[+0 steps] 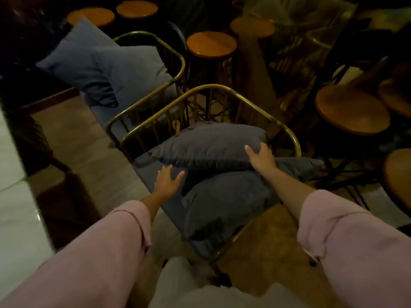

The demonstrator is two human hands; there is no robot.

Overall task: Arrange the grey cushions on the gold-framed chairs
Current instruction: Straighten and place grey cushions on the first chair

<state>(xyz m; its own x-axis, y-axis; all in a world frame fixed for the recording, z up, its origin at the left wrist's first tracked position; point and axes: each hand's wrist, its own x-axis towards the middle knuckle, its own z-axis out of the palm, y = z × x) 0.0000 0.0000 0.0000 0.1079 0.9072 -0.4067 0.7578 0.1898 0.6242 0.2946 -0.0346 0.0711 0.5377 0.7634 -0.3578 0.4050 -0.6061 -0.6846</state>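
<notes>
A gold-framed chair (249, 101) stands right in front of me with two dark grey cushions on its seat. The rear cushion (206, 145) lies tilted against the chair's back. My right hand (261, 157) grips that cushion's right corner. The front cushion (222, 201) lies flat on the seat, hanging over the front edge. My left hand (168, 180) hovers open, fingers spread, over the seat beside the rear cushion's left end. A second gold-framed chair (175, 54) behind holds two lighter grey cushions (106, 65) propped upright.
Round wooden stools (211, 44) crowd the area behind and to the right of the chairs, one large (352, 110) close on the right. A pale surface (13, 196) runs along the left edge. Brown floor (84, 138) lies left of the chairs.
</notes>
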